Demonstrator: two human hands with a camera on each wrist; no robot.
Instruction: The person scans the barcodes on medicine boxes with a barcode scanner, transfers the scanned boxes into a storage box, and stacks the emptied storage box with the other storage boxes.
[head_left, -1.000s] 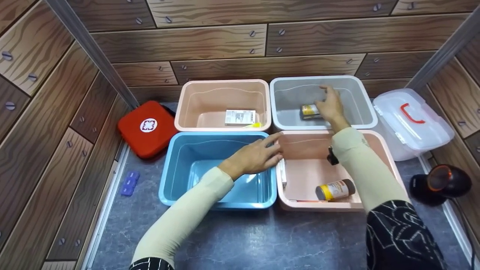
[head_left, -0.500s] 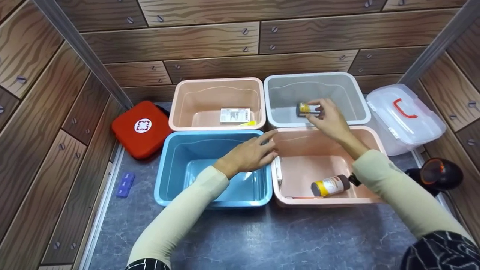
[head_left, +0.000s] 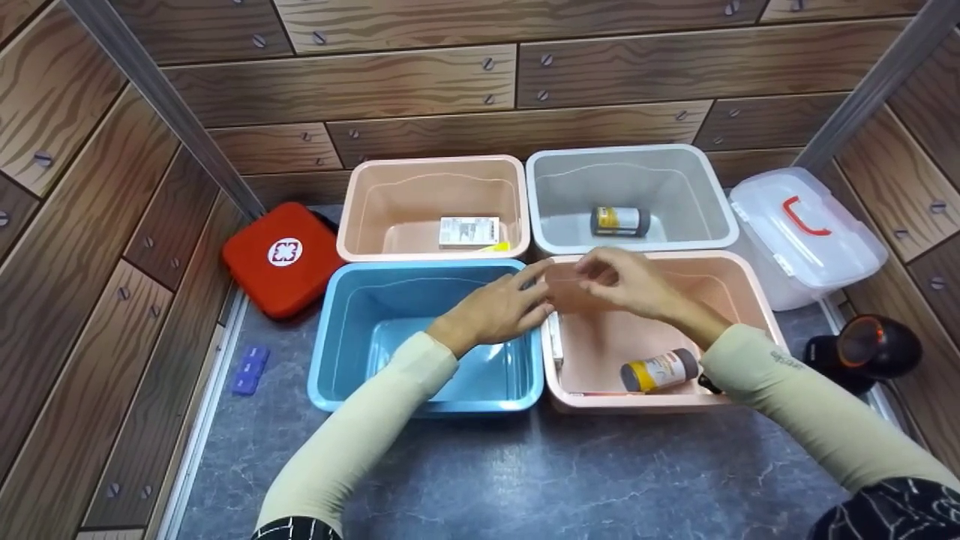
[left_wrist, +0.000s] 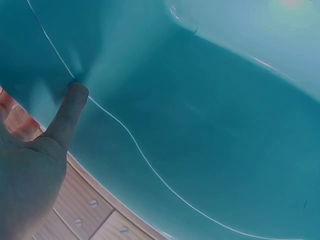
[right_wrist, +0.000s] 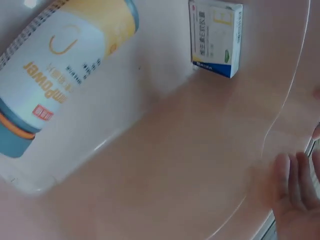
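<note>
My left hand (head_left: 491, 311) rests with loose fingers at the right rim of the blue bin (head_left: 319, 345), where it meets the front pink bin (head_left: 761, 300). In the left wrist view, its thumb (left_wrist: 70, 112) touches the blue wall. My right hand (head_left: 634, 285) is above the back of the front pink bin, fingers bent loosely around nothing. Below it lie a yellow-labelled bottle (head_left: 660, 371) and a small white medicine box (right_wrist: 215, 37) against the left wall. A second yellow-labelled bottle (head_left: 620, 221) lies on its side in the grey bin (head_left: 551, 244), behind the right hand.
The back-left pink bin (head_left: 346, 232) contains a white box (head_left: 469, 231) and something yellow (head_left: 496, 247). A red first-aid case (head_left: 281, 255) and a purple pill organizer (head_left: 250, 370) lie left. A clear lidded box (head_left: 814, 232) and a black device (head_left: 874, 349) stand right.
My right hand reached to the bottle in the grey bin, touched it, then drew back toward me over the front pink bin without it. The left hand stays at the rim.
</note>
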